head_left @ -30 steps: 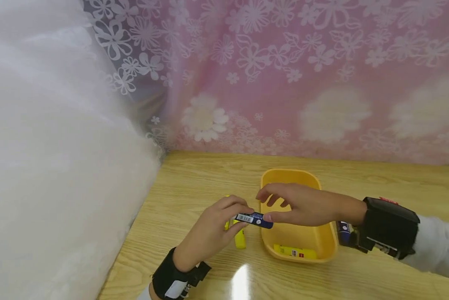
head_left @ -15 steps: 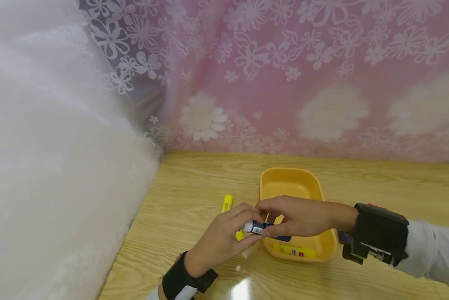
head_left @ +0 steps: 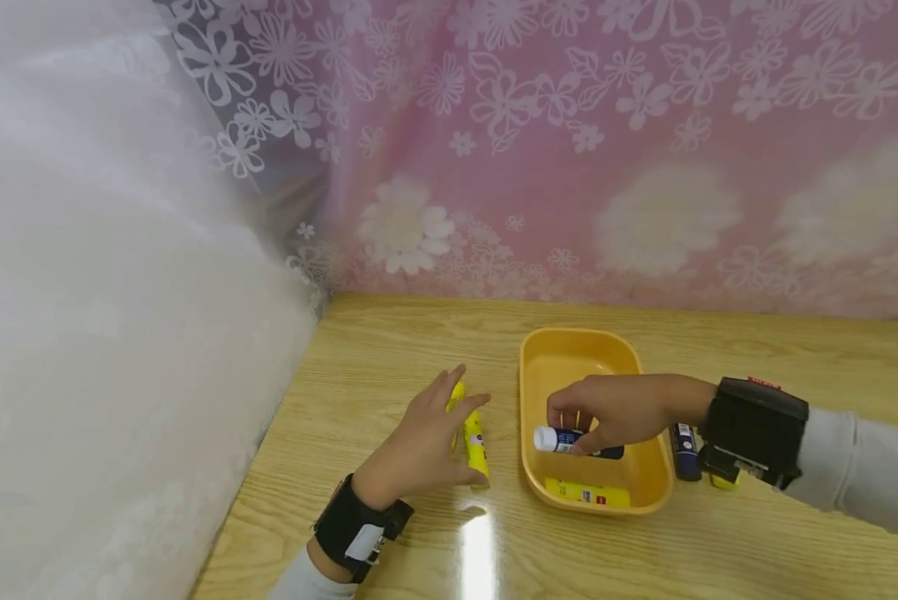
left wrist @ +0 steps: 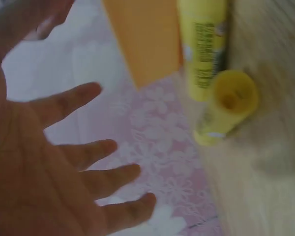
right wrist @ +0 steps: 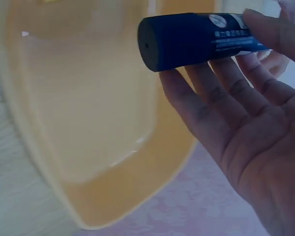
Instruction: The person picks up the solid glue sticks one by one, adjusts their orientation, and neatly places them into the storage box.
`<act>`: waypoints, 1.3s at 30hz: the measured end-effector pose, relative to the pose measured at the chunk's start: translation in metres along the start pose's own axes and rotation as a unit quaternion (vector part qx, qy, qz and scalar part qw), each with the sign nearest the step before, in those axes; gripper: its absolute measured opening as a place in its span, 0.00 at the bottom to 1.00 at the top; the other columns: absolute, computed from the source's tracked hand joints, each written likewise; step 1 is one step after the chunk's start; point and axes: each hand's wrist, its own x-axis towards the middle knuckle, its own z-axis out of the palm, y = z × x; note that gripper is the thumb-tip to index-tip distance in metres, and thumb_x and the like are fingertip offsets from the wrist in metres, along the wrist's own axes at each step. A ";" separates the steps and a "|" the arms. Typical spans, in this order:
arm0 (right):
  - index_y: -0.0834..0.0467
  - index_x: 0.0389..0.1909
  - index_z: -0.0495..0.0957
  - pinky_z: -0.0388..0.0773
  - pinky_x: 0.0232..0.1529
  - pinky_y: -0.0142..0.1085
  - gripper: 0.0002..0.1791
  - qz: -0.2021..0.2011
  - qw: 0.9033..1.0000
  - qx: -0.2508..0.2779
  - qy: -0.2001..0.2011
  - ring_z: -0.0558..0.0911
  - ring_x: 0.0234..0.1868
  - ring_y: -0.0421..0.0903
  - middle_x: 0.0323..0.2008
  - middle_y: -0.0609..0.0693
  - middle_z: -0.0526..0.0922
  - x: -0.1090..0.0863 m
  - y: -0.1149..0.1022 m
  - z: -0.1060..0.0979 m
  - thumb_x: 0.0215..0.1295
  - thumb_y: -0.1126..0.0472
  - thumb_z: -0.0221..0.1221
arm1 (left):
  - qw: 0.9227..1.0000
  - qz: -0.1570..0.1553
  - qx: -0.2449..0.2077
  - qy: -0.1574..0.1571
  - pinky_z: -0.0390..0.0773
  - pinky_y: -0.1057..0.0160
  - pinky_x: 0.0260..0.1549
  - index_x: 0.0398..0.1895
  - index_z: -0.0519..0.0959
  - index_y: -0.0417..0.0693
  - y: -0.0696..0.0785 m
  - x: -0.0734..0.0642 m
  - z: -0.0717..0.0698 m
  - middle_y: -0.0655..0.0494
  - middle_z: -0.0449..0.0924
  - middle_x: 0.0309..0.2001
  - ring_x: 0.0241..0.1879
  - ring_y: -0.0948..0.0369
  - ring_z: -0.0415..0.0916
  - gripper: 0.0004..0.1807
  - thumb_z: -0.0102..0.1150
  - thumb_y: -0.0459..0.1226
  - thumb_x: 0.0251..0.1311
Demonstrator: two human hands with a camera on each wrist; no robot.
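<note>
My right hand (head_left: 625,408) pinches a dark blue glue stick (head_left: 566,440) with a white end, thumb on one side and fingers on the other. It lies nearly level over the yellow plastic basin (head_left: 569,358). In the right wrist view the blue stick's (right wrist: 182,42) dark flat end points left. Spread fingers mark my left hand (head_left: 419,442), which holds nothing. Beside it on the table lie two yellow glue sticks, one (head_left: 476,454) in plainer sight and another (head_left: 456,400) partly behind the fingers. A yellow glue stick (head_left: 587,493) rests inside the basin at its near end.
Right of the basin, another blue glue stick (head_left: 685,454) lies on the wooden table (head_left: 389,333), with a yellow end (head_left: 726,481) showing by the right wrist camera. A pink flowered curtain (head_left: 539,208) hangs behind; white sheeting (head_left: 119,333) borders the left.
The blue glue stick has passed from my left hand to my right, which carried it over the basin. My left hand let go, moved back left and spread its fingers.
</note>
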 end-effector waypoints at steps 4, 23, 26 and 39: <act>0.47 0.35 0.71 0.78 0.38 0.34 0.10 0.052 0.998 -0.006 -0.021 0.75 0.34 0.37 0.33 0.40 0.77 0.003 0.020 0.012 0.54 0.58 0.61 | 0.995 -0.034 0.036 -0.084 0.55 0.33 0.58 0.65 0.61 0.57 -0.011 -0.001 0.013 0.41 0.39 0.71 0.65 0.39 0.36 0.53 0.68 0.61 0.30; 0.50 0.32 0.74 0.76 0.33 0.33 0.11 0.098 0.992 -0.073 -0.038 0.71 0.26 0.37 0.25 0.40 0.74 0.024 0.037 0.047 0.49 0.63 0.64 | 0.991 -0.054 0.082 -0.089 0.74 0.48 0.50 0.58 0.71 0.58 -0.007 -0.001 0.024 0.43 0.57 0.67 0.58 0.48 0.61 0.38 0.70 0.50 0.37; 0.50 0.31 0.74 0.76 0.32 0.34 0.10 0.103 0.990 -0.091 -0.039 0.71 0.25 0.38 0.23 0.40 0.73 0.024 0.035 0.048 0.49 0.62 0.64 | 0.991 -0.055 0.084 -0.091 0.74 0.49 0.49 0.58 0.71 0.58 -0.007 0.000 0.023 0.43 0.57 0.67 0.58 0.48 0.61 0.38 0.70 0.51 0.37; 0.50 0.29 0.74 0.75 0.30 0.31 0.10 0.079 0.992 -0.095 -0.024 0.71 0.24 0.36 0.22 0.39 0.73 0.028 0.034 0.047 0.48 0.63 0.64 | 0.988 -0.039 0.105 -0.105 0.75 0.49 0.48 0.60 0.69 0.58 -0.003 0.002 0.025 0.47 0.60 0.65 0.58 0.47 0.61 0.40 0.68 0.55 0.38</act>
